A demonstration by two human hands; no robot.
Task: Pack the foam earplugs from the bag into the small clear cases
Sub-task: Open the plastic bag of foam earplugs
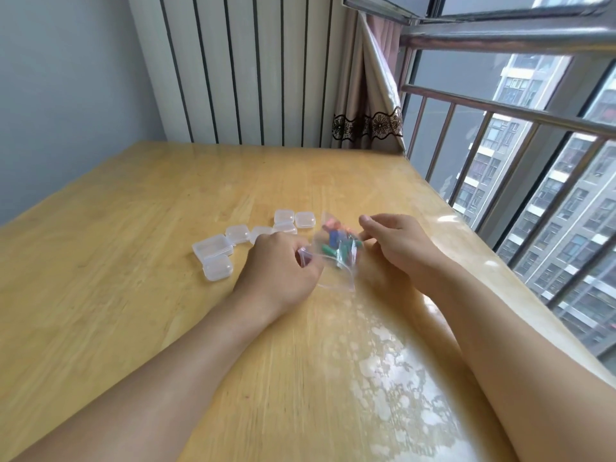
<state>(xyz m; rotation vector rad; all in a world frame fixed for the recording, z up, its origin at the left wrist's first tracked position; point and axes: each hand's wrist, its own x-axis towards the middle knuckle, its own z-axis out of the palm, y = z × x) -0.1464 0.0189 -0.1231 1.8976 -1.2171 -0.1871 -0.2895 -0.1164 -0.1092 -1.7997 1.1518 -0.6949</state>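
On a pale, glossy wooden table point(140, 295) set against a white wall panel with dark vertical stripes point(240, 68), the work area sits beside a window with a metal railing point(500, 108); a beige curtain with a dark lace band point(366, 105) hangs in the corner, and grey apartment blocks point(566, 195) show outside. Window light reflects in patches on the near right part of the tabletop

Near the table's centre lies a loose group of small clear plastic cases with rounded corners point(213, 250). Seven can be counted, though one is partly hidden behind the left hand. All appear closed; whether any holds anything cannot be told, as they look translucent and blurred. One case seems to rest on another at the far side of the group

Just right of the cases, a small clear zip bag point(336, 253) is held between both hands, low over the tabletop. Inside it sit coloured foam earplugs point(336, 243), green, blue and orange-red, bunched toward the far end of the bag

The left hand point(280, 268) has its fingers curled, pinching the near left edge of the bag. The right hand point(396, 248) pinches the bag's right edge between thumb and fingers, its index finger extended forward. Both forearms are bare and reach in from the near edge
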